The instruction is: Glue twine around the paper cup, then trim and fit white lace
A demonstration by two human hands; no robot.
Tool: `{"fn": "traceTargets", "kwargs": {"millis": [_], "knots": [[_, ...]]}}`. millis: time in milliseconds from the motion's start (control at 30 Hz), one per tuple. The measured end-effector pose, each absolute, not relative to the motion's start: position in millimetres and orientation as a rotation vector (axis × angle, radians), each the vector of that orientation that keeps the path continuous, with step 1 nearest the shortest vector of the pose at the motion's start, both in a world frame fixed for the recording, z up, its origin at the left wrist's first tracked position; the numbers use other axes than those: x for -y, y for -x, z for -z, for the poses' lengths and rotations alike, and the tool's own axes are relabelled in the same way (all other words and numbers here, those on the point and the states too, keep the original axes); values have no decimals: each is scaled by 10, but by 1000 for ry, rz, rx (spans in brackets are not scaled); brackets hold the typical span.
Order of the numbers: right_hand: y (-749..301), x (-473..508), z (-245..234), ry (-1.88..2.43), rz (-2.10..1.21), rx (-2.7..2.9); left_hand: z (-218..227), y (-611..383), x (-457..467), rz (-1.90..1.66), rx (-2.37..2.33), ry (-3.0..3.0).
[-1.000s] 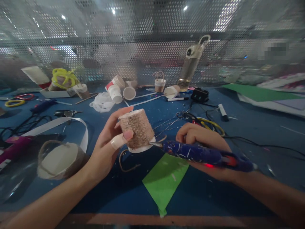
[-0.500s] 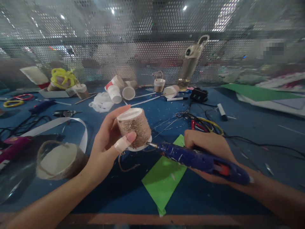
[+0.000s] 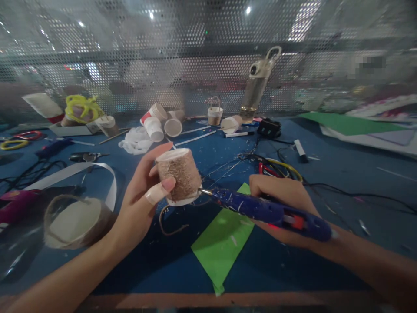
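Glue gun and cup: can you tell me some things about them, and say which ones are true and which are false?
1. The left hand holds a cup wrapped in twine. True.
2. The right hand holds scissors. False: it holds a blue glue gun.
3. The glue gun's tip is at the cup's bottom rim. True.
4. The green paper sits on top of the cup. False: it lies flat on the table, below the glue gun.
5. A bottle stands at the back, by the mesh wall. True.
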State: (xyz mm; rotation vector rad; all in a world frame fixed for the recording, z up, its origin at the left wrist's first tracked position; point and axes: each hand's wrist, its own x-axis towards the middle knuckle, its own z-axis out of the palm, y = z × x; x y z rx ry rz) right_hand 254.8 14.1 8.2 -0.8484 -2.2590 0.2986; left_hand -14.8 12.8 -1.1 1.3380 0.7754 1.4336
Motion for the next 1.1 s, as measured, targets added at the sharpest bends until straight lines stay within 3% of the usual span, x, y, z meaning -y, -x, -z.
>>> {"fn": "traceTargets", "kwargs": {"millis": [1100], "knots": [[-2533, -151, -65, 862, -344, 2246, -61, 129, -112, -1451, -732, -1150]]}}
